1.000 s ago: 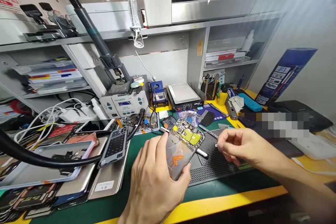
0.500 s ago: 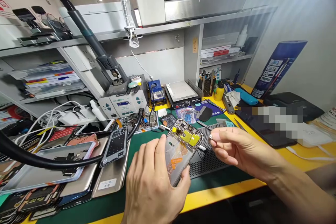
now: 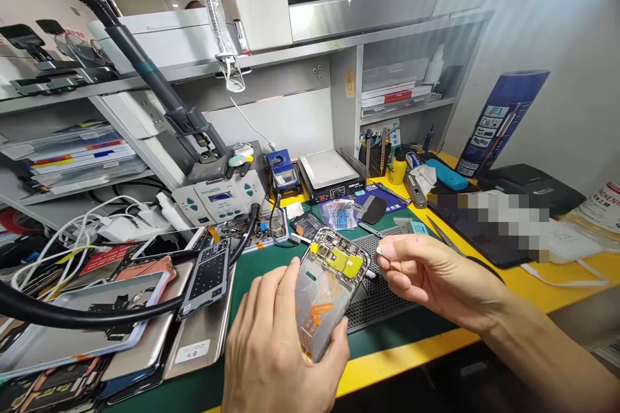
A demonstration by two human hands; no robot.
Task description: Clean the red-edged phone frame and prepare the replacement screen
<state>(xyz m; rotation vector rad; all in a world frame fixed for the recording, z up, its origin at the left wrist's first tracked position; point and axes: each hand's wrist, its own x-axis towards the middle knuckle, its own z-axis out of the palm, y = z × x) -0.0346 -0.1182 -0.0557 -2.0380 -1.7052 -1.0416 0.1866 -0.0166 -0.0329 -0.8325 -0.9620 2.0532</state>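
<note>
Left grip curls around an opened phone; hovering right grip pinches a whitish piece.

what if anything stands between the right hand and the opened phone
Nothing visible: an open gap separates the right hand, pinching something small and pale, from the phone held in the left hand.

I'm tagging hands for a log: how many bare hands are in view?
2: the left hand holds an opened phone; the right hand, beside the phone's upper right edge, pinches a small pale piece. Neither is hidden, though some fingers partly are.
</note>
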